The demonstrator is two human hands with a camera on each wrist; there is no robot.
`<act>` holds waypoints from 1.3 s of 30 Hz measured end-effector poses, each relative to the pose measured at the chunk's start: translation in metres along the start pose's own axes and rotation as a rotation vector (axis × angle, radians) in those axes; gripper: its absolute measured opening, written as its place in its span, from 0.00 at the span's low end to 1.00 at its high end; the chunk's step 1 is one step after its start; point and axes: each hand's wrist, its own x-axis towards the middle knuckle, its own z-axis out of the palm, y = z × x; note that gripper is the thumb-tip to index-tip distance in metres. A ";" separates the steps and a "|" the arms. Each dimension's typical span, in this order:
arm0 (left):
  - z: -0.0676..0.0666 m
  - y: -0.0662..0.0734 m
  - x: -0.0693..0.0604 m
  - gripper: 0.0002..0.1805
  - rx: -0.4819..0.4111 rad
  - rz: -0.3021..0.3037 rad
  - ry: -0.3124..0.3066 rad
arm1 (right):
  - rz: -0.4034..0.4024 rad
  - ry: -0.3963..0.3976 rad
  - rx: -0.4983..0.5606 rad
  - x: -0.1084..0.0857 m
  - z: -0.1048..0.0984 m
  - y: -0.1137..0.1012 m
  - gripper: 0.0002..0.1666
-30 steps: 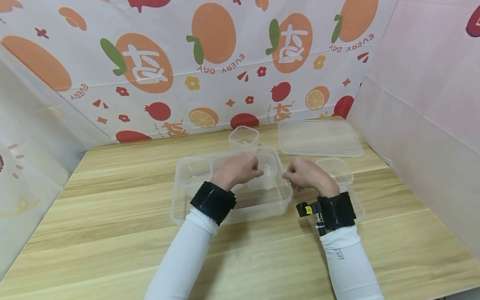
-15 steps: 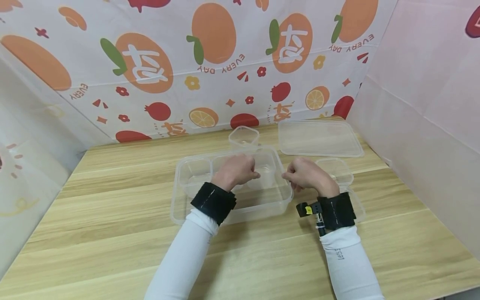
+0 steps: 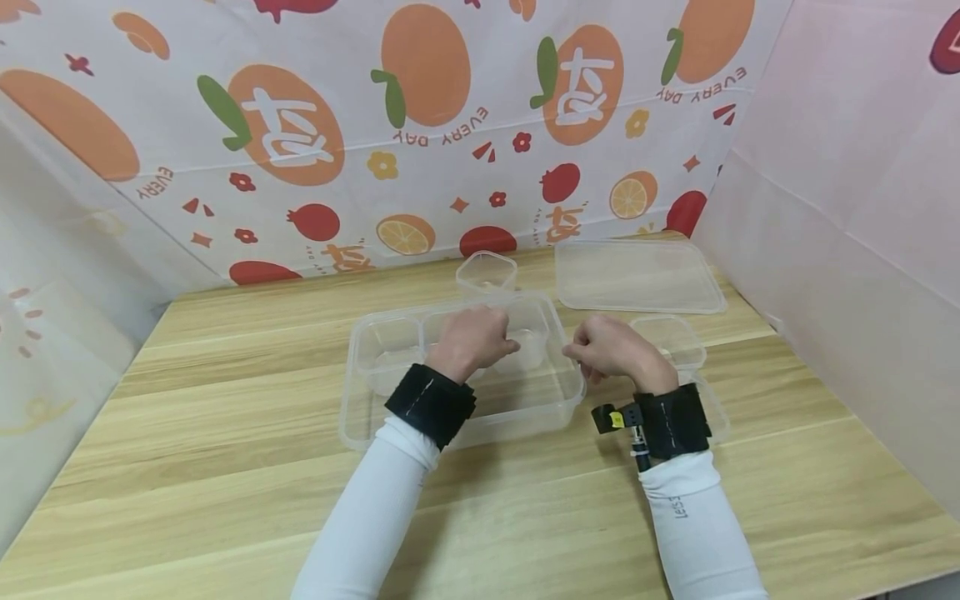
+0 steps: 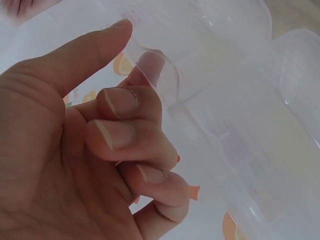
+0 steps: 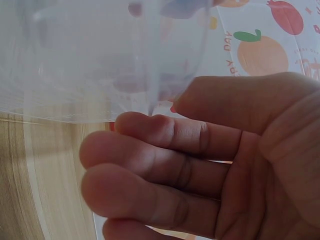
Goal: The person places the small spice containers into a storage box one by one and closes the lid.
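A large clear plastic box point(image 3: 517, 423) stands on the table with several small clear containers point(image 3: 390, 342) along its far side. My left hand point(image 3: 474, 337) reaches over the box, and its thumb and index finger pinch a small clear container point(image 3: 534, 337) at the right inside it. Through the plastic in the left wrist view, the index fingertip point(image 4: 151, 65) shows behind a rounded edge. My right hand point(image 3: 611, 350) grips the right rim of the large box between thumb and index finger; in the right wrist view that rim point(image 5: 154, 95) runs down between them.
Behind the box stands another small clear container point(image 3: 486, 275). A flat clear lid point(image 3: 641, 275) lies at the back right. Two more small clear pieces point(image 3: 678, 340) sit beside my right wrist, partly covered. Printed cloth point(image 3: 420, 192) closes off the back, with pale sheets at both sides.
My left hand has shifted slightly left inside the box. The right hand keeps its place on the rim, and the large box stays where it was.
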 end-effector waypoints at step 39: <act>-0.039 -0.146 -0.122 0.17 -0.189 -0.227 0.062 | -0.041 -0.007 -0.007 -0.001 -0.001 -0.003 0.23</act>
